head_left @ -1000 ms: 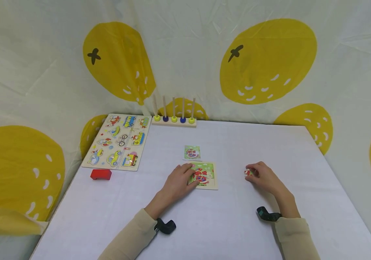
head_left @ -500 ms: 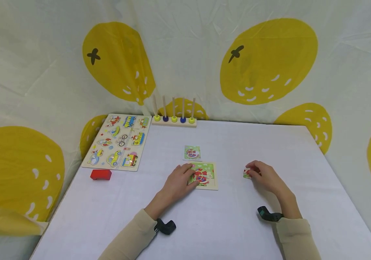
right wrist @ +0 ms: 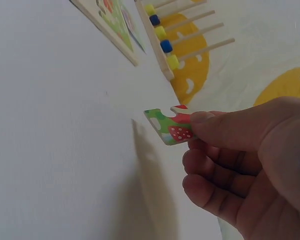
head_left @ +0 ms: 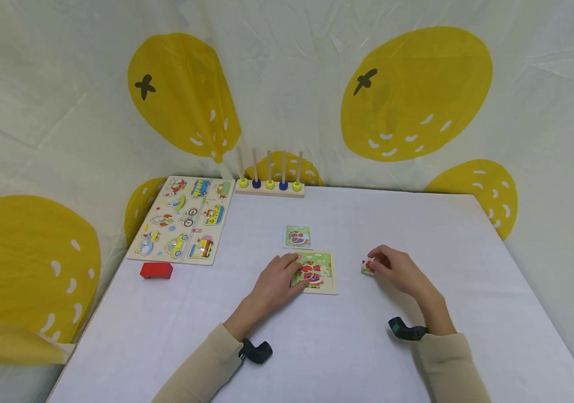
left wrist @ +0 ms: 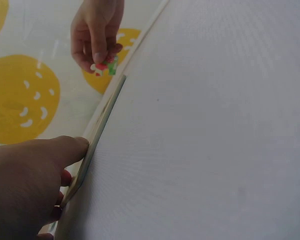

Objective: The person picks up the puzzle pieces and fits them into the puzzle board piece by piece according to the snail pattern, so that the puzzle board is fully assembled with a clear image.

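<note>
In the head view my left hand point(head_left: 278, 281) lies over the left side of a small wooden jigsaw puzzle board point(head_left: 334, 274), thumb and fingers resting on it. The board carries a red and green picture; the hand hides part of it. The left wrist view shows this left hand point(left wrist: 32, 175) at the board's edge point(left wrist: 102, 122). To the right of the board, my right hand point(head_left: 404, 270) pinches a puzzle piece point(head_left: 366, 267) between thumb and fingers. Close up, the piece point(right wrist: 171, 127) is green and red with white dots and a notch, held above the table.
Just behind the board lies a small picture card point(head_left: 297, 236). A larger vehicle puzzle board point(head_left: 186, 221) sits at the back left, with a red block point(head_left: 156, 271) in front of it. A peg stand point(head_left: 269, 191) with yellow and blue beads stands by the patterned cloth.
My right hand has moved left towards the board with the puzzle piece, turning the piece in its fingers. The left hand stays on the board.
</note>
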Demonstrator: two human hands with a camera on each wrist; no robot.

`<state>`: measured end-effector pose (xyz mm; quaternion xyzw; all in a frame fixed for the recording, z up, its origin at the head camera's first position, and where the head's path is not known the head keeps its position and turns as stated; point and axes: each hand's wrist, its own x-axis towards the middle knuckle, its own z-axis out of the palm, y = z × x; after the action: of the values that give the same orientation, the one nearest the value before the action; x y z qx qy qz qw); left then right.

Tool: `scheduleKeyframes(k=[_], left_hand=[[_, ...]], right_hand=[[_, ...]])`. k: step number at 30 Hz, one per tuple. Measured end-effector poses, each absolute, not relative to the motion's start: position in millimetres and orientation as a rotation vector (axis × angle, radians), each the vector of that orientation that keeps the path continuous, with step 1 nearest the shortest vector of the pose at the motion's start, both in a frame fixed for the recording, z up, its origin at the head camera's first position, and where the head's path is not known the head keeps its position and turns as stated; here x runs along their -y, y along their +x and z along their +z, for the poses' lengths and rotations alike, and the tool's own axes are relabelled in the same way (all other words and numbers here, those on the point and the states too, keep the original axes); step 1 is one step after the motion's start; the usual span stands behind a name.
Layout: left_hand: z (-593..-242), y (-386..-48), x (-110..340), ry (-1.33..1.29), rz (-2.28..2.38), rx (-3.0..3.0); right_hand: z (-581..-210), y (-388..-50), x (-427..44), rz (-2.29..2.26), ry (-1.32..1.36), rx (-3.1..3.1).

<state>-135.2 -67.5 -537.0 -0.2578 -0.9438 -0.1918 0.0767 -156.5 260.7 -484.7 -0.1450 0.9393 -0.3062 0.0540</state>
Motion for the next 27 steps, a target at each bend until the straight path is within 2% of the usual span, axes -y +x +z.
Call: scheduleKeyframes(k=[27], left_hand=[[-535.8, -135.1, 67.7, -0.783, -0.589, 2.822]], right_hand=[[-486.0, -150.7, -195.0, -0.983, -0.693, -2.682]])
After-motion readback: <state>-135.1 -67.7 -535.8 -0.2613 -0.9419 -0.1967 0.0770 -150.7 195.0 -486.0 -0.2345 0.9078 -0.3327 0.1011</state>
